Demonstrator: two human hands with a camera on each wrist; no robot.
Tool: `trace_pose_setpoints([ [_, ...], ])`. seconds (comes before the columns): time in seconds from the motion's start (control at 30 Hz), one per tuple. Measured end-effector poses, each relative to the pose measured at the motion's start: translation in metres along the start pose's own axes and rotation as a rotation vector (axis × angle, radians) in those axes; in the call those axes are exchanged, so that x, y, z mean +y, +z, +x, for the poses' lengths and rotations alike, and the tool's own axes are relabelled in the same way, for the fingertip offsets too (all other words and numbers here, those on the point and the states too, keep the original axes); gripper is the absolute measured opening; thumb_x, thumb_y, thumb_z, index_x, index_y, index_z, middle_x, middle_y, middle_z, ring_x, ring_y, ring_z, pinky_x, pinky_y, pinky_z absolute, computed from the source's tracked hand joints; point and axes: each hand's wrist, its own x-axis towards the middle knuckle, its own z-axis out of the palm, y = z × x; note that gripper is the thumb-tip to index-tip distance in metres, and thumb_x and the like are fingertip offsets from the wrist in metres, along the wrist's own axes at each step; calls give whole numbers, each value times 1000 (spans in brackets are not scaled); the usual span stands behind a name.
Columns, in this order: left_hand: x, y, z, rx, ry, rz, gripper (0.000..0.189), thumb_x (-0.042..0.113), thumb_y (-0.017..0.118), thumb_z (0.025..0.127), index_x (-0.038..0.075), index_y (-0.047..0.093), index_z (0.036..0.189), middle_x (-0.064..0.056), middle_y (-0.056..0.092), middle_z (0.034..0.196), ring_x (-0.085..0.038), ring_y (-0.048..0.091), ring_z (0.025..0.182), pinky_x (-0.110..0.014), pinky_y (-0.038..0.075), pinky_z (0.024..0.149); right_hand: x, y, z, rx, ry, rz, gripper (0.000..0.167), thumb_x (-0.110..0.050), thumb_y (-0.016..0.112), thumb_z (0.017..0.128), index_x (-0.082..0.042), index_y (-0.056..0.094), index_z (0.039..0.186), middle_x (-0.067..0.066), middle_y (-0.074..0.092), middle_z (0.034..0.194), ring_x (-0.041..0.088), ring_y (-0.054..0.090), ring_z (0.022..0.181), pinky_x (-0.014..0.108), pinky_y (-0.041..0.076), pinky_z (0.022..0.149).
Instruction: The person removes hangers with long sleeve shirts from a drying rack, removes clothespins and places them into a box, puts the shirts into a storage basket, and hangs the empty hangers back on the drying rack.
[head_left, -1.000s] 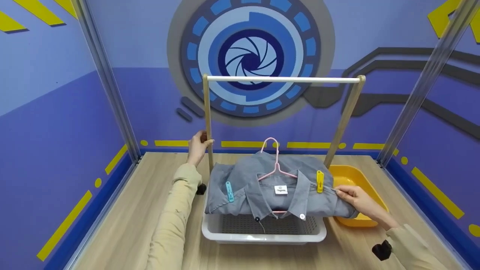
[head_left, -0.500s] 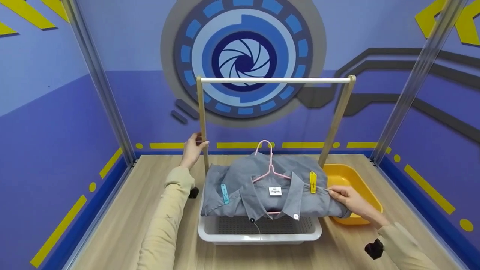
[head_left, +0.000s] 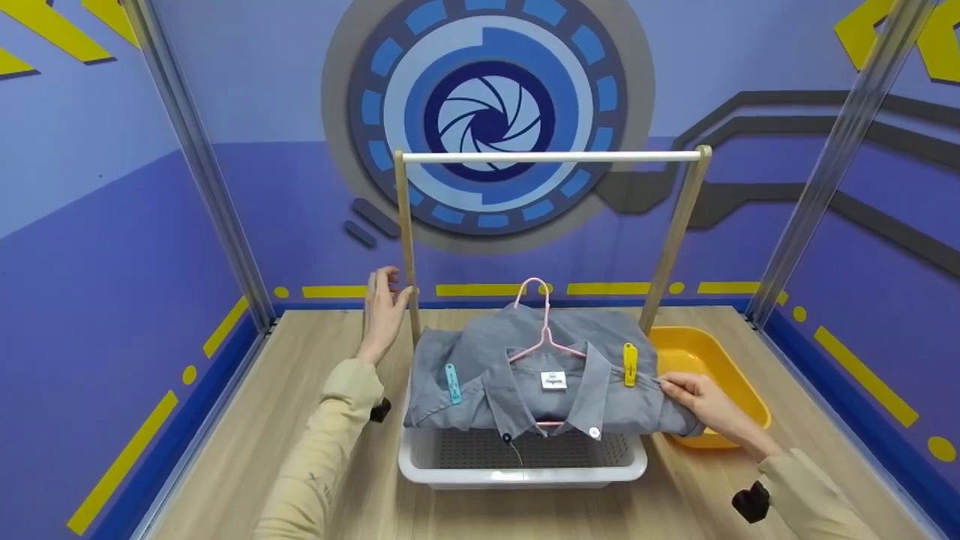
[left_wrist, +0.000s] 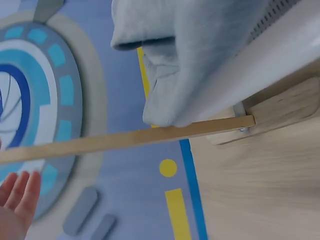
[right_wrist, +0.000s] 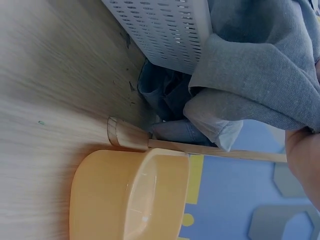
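Observation:
A grey collared shirt (head_left: 465,341) lies draped over a white perforated basket (head_left: 525,475). A pink hanger (head_left: 547,330) sits inside its collar, hook up. One blue clothespin (head_left: 452,383) and one yellow clothespin (head_left: 630,364) are on the shirt's shoulders. My right hand (head_left: 705,405) pinches the shoulder cloth at the right, near the yellow clothespin. Beside the left post (head_left: 407,247) of a clothes rack, my left hand (head_left: 384,319) holds nothing. In the left wrist view its fingers (left_wrist: 27,192) are extended, a little apart from the post.
The rack's white bar (head_left: 551,157) spans above and behind the shirt. At the right, a yellow-orange bin (head_left: 739,390) stands by the rack's right post (head_left: 677,240). Blue patterned walls (head_left: 300,225) and metal corner posts (head_left: 202,157) enclose the wooden table (head_left: 247,435).
My left hand's fingers have come off the rack's left post and loosened beside it. My right hand keeps its pinch on the shirt. The head view has shifted slightly.

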Motion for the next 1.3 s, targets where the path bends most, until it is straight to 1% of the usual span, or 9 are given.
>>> trace_pose_setpoints([
  [0.1, 5, 2, -6, 1, 102, 17, 24, 3, 60, 86, -5, 49, 107, -18, 47, 96, -30, 49, 86, -37, 40, 75, 0, 1, 1, 23, -19, -6, 17, 3, 44, 93, 10, 59, 98, 11, 61, 85, 12, 53, 71, 22, 44, 65],
  [0.2, 12, 4, -12, -46, 165, 17, 23, 5, 60, 87, -3, 50, 106, -14, 48, 95, -27, 49, 86, -37, 41, 73, 3, 3, 2, 50, -29, -8, 17, 2, 45, 93, 10, 59, 98, 10, 61, 85, 12, 53, 71, 23, 45, 64],
  [0.33, 18, 8, -21, -130, 181, -18, 23, 7, 59, 88, 0, 49, 108, -9, 47, 96, -25, 49, 85, -38, 43, 70, 5, 4, 2, 76, -20, -10, 17, 2, 45, 93, 10, 59, 97, 11, 61, 85, 13, 54, 71, 23, 45, 63],
  [0.5, 21, 13, -32, -234, 190, -63, 24, 6, 58, 89, -2, 47, 109, -13, 47, 95, -31, 49, 82, -38, 44, 67, -9, 6, 1, 103, 9, -2, 15, 5, 45, 93, 11, 58, 95, 11, 60, 84, 11, 52, 70, 23, 45, 62],
  [0.6, 23, 12, -38, -291, 181, -70, 24, 8, 56, 90, -3, 47, 109, -13, 47, 95, -28, 49, 82, -36, 44, 66, -22, 9, 1, 119, 6, 10, 15, 5, 44, 92, 12, 57, 95, 11, 60, 83, 11, 52, 68, 23, 45, 61],
  [0.73, 25, 8, -46, -366, 152, -78, 25, 12, 55, 91, -2, 46, 111, -10, 47, 96, -25, 49, 83, -39, 44, 69, -27, 12, 2, 140, -23, 7, 15, 6, 44, 92, 12, 57, 93, 12, 59, 80, 12, 52, 66, 23, 44, 58],
  [1.03, 22, -2, -61, -518, 49, -91, 31, 21, 50, 94, -2, 47, 115, -9, 49, 98, -26, 49, 87, -38, 42, 74, -24, 14, 3, 207, -30, -43, 12, 9, 47, 90, 9, 58, 88, 13, 57, 76, 12, 49, 65, 22, 41, 57],
  [1.13, 20, -3, -63, -561, 37, -93, 32, 21, 49, 95, -4, 47, 114, -10, 50, 96, -27, 49, 86, -38, 42, 73, -20, 13, 4, 212, -22, -53, 12, 8, 48, 90, 9, 59, 89, 11, 58, 77, 12, 50, 66, 22, 42, 58],
  [1.3, 19, -3, -67, -626, 42, -103, 32, 22, 49, 95, -5, 47, 112, -9, 52, 93, -26, 51, 86, -38, 42, 71, -2, 9, 5, 202, -1, -30, 12, 4, 48, 91, 8, 59, 93, 9, 58, 79, 12, 50, 67, 22, 42, 59],
])
